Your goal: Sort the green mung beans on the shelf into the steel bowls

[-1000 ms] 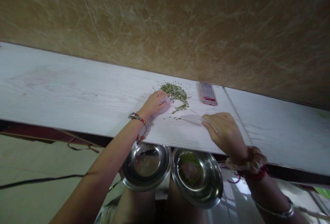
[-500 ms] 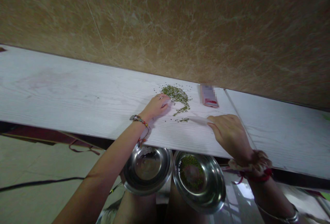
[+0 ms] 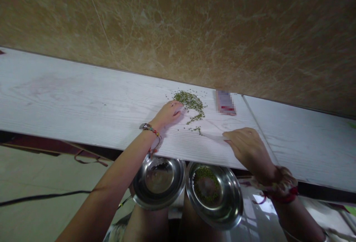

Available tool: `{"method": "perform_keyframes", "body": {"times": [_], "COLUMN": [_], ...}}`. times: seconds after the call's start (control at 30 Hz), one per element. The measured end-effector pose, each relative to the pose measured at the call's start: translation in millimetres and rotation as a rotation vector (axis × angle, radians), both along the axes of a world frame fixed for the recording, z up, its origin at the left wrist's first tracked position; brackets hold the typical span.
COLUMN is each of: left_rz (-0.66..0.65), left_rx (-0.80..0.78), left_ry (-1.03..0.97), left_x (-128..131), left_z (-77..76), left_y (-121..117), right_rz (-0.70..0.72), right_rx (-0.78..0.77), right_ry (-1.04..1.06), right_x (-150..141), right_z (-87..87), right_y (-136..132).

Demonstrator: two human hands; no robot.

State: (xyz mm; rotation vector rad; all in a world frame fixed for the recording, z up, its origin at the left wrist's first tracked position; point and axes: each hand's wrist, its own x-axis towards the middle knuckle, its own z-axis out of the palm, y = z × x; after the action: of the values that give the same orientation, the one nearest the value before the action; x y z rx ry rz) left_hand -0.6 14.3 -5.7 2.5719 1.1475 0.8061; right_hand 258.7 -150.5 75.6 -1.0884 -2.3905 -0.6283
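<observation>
A heap of small green mung beans (image 3: 190,100) lies spread on the white wood-grain tabletop (image 3: 125,101), with a thin trail curling toward me. My left hand (image 3: 169,112) rests at the heap's near left side, fingers bent and thumb apart, nothing clear between them. In a pinch, my right hand (image 3: 241,141) grips a thin pale flat strip (image 3: 213,137). Its left tip touches the tabletop beside a few stray beans (image 3: 198,129); I cannot make out exactly what the strip is.
Two steel bowls stand below the table edge over my legs. The left bowl (image 3: 136,193) holds some pale contents; the right bowl (image 3: 235,201) contains green beans. A phone (image 3: 226,102) lies by the marbled wall (image 3: 178,30). A dark cable (image 3: 44,196) crosses at left.
My right hand has drawn the strip slightly right and toward me, and a few stray beans have shifted the same way. My left hand stays by the heap.
</observation>
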Motion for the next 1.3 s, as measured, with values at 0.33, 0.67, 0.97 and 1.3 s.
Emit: {"method": "perform_keyframes", "body": {"times": [0.33,0.67,0.97,1.3], "left_rz": [-0.007,-0.009,-0.016,-0.010], "left_rx": [-0.015,0.010,-0.009,0.006], "left_ry": [0.020,0.017,-0.006,0.009], "left_x": [0.4,-0.4,-0.6,-0.1], "left_z": [1.8,-1.2,0.3,-0.9], "left_y": [0.5,2.1,1.0,2.2], "right_rz": [0.009,0.042,-0.001,0.021], "right_rx": [0.030,-0.044,0.008,-0.065], "right_ry": [0.028,0.061,0.061,0.107], "right_x": [-4.4,-2.4,2.6,9.0], "right_z": [0.7,2.5,-0.4,6.8], "right_y": [2.6,-6.4,-6.6,-26.6]}}
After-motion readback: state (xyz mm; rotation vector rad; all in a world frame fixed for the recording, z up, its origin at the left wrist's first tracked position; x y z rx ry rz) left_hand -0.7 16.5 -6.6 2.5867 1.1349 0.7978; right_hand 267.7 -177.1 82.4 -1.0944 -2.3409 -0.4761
